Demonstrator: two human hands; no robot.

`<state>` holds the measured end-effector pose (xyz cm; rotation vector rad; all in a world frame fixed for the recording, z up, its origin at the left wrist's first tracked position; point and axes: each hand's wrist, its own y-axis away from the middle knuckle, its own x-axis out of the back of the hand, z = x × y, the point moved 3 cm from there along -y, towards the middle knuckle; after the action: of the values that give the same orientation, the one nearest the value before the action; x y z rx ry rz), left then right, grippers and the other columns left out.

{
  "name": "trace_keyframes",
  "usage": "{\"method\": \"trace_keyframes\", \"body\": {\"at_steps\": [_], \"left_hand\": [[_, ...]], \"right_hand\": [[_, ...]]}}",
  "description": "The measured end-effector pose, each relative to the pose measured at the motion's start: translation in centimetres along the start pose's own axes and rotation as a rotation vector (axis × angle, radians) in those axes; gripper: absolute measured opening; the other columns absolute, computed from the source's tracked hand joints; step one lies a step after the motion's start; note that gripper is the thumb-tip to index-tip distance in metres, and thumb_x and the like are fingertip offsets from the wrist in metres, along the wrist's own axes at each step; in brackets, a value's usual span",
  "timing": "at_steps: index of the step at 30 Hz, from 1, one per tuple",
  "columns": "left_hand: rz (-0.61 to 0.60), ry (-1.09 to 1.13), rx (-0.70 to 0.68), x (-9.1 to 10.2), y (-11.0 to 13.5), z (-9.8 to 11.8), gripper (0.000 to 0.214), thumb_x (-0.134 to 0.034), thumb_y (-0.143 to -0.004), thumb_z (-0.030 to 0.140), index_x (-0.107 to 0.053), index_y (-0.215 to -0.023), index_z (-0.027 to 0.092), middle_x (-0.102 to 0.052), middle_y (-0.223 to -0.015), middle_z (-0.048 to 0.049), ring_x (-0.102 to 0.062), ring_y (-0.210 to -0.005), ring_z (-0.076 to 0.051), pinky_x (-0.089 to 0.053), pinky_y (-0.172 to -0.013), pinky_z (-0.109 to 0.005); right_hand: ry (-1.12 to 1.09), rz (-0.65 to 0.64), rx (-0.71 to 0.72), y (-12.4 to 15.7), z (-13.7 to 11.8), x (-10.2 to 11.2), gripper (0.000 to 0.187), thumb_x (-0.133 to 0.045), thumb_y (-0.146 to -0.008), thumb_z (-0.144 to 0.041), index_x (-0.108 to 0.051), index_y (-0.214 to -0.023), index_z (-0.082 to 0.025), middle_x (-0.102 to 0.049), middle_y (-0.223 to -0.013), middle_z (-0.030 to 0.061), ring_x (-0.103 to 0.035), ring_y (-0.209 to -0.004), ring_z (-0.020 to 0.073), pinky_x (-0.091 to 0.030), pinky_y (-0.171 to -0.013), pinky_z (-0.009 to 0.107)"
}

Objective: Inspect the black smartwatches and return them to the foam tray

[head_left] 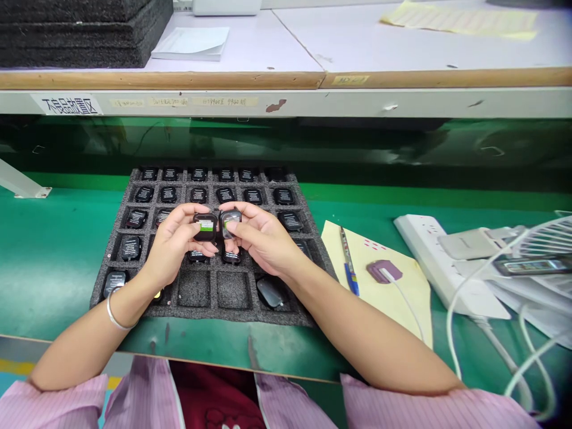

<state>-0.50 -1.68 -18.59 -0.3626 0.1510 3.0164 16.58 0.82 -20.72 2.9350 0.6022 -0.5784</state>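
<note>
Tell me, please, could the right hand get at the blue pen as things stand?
Probably not straight away: the right hand is holding a small device, though the pen lies uncovered on the yellow paper beside that arm.

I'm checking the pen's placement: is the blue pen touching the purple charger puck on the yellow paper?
Apart. The head view shows the blue pen and the purple charger puck lying side by side, with bare yellow paper plainly between them.

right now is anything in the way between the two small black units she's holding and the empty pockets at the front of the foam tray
Nothing visible blocks it. The left hand and right hand each hold a small black unit above the foam tray. The two empty pockets lie open just below, nearer the person.
</note>
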Motion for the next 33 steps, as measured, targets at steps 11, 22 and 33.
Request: {"method": "trace_keyframes", "body": {"at_steps": [11, 22, 33], "left_hand": [[0.015, -0.031, -0.004, -0.01, 0.1, 0.07, 0.034, -0.07, -0.074, 0.024, -0.061, -0.106, 0.017, -0.071, -0.088, 0.0022, -0.074, -0.055, -0.015, -0.065, -0.055, -0.025], [0.012, -0.014, -0.013, 0.1, 0.04, 0.08, 0.036, -0.071, -0.072, 0.024, -0.061, -0.106, 0.017, -0.072, -0.089, 0.0027, -0.075, -0.054, -0.014, -0.065, -0.054, -0.023], [0.008, -0.036, -0.015, -0.04, 0.18, 0.34, 0.038, -0.072, -0.072, 0.026, -0.061, -0.107, 0.017, -0.071, -0.09, 0.0025, -0.075, -0.055, -0.015, -0.066, -0.055, -0.024]], "right_hand": [[0.004, -0.019, 0.005, 0.15, -0.14, -0.14, 0.039, -0.082, -0.077, -0.023, -0.067, -0.114, -0.019, -0.07, -0.081, -0.0035, -0.065, -0.055, 0.0108, -0.049, -0.05, 0.023], [-0.02, -0.025, -0.025, 0.18, -0.11, -0.09, 0.04, -0.078, -0.076, -0.022, -0.067, -0.115, -0.02, -0.071, -0.081, -0.0034, -0.067, -0.057, 0.0119, -0.051, -0.053, 0.024], [-0.021, -0.03, -0.029, 0.24, -0.28, -0.18, 0.042, -0.074, -0.073, -0.019, -0.067, -0.115, -0.02, -0.071, -0.08, -0.0041, -0.066, -0.057, 0.012, -0.052, -0.054, 0.025]]}}
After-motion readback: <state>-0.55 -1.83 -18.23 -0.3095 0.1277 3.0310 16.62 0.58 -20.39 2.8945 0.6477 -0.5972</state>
